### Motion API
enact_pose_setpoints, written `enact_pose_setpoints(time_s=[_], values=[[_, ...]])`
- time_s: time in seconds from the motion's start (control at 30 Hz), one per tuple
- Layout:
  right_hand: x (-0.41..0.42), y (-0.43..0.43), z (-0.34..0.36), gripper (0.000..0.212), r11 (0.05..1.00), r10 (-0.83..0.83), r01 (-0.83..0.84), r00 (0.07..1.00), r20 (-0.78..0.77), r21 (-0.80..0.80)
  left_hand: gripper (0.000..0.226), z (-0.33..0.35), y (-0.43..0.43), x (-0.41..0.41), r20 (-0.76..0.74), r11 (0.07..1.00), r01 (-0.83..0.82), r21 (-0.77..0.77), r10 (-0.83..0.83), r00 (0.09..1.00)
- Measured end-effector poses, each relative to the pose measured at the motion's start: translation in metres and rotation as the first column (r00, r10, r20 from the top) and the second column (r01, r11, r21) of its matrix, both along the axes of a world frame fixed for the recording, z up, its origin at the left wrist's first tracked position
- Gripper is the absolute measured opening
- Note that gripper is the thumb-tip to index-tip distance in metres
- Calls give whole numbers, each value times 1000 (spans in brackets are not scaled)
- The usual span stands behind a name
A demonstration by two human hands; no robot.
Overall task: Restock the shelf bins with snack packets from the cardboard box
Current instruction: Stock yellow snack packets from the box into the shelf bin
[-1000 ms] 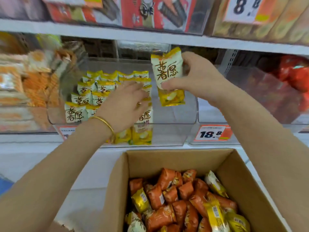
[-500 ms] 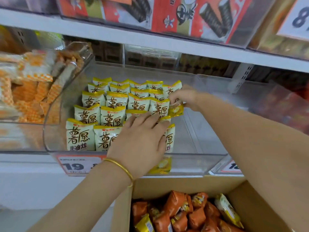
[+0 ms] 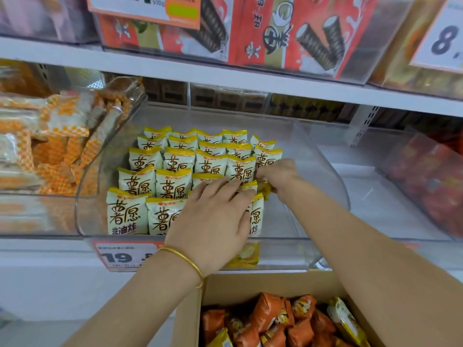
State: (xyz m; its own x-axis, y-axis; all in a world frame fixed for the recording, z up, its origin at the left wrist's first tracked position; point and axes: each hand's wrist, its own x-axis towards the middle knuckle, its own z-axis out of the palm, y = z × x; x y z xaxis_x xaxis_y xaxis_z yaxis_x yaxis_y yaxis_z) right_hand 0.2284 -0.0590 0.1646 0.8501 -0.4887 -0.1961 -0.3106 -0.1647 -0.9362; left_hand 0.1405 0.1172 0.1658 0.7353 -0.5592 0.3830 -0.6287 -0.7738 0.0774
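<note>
Nearest me, the brown cardboard box [image 3: 188, 309] holds orange and yellow foil packets [image 3: 265, 319]; above it my left hand [image 3: 213, 219] lies flat, grip apart, pressing the front rows of white-and-yellow snack packets [image 3: 136, 181] inside the clear plastic shelf bin [image 3: 288, 251]; just beyond, my right hand [image 3: 278, 175] has its grip clamped on a yellow-bottomed snack packet [image 3: 266, 190] at the right-hand column; I judge I should brace the rows, seat it upright, label forward, then let go; the packets behind set the line to match.
</note>
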Motion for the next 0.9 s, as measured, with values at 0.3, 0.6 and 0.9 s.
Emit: enact_pose_setpoints(time_s=[0.3,0.6,0.9], values=[[3,-1,1,29,996,41,-39,999,-26,78,54,1,1,0,-47,1000,4,-5,-4,999],[13,5,4,38,996,84,-85,995,52,22,65,3,1,-2,-88,1000,30,-4,-30,996],[2,8,8,50,964,66,-82,995,-70,-255,46,0,3,-1,30,1000,7,4,-7,1000]])
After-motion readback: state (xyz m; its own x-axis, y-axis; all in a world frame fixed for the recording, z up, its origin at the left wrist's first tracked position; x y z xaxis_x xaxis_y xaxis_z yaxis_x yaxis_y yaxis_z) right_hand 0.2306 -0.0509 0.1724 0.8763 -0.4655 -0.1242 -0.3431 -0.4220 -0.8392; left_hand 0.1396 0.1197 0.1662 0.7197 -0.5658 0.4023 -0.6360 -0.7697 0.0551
